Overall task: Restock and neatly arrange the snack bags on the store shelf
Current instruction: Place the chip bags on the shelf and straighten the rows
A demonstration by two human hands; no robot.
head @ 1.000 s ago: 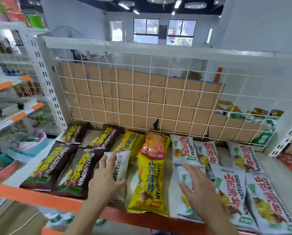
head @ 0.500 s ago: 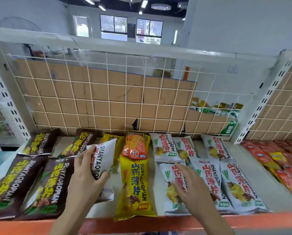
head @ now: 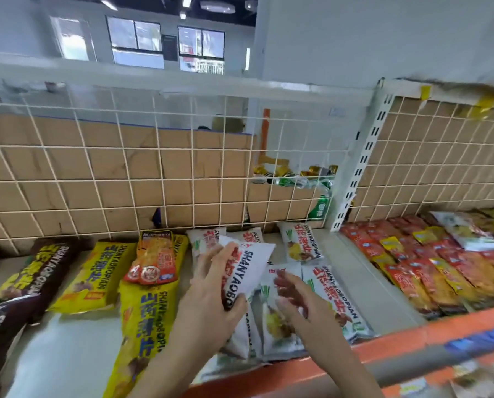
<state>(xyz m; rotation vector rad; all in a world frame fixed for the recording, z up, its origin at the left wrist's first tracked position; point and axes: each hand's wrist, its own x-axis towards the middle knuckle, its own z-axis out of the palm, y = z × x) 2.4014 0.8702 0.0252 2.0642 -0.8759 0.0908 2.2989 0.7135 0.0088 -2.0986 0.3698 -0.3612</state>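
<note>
White metal shelf (head: 68, 354) | yellow foil bags (head: 145, 320) alongside | left hand (head: 211, 305) grips white foil snack bag (head: 250, 271) over white row (head: 334, 294) | right hand (head: 300, 305) spread, empty.

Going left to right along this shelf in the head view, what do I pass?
Brown bags → yellow bag → orange pack → left hand → white bag it grips → flat white bag → red packets.

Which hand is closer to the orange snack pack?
Left: the left hand, holding a white bag, is just right of the orange pack; the right hand is farther right.
</note>
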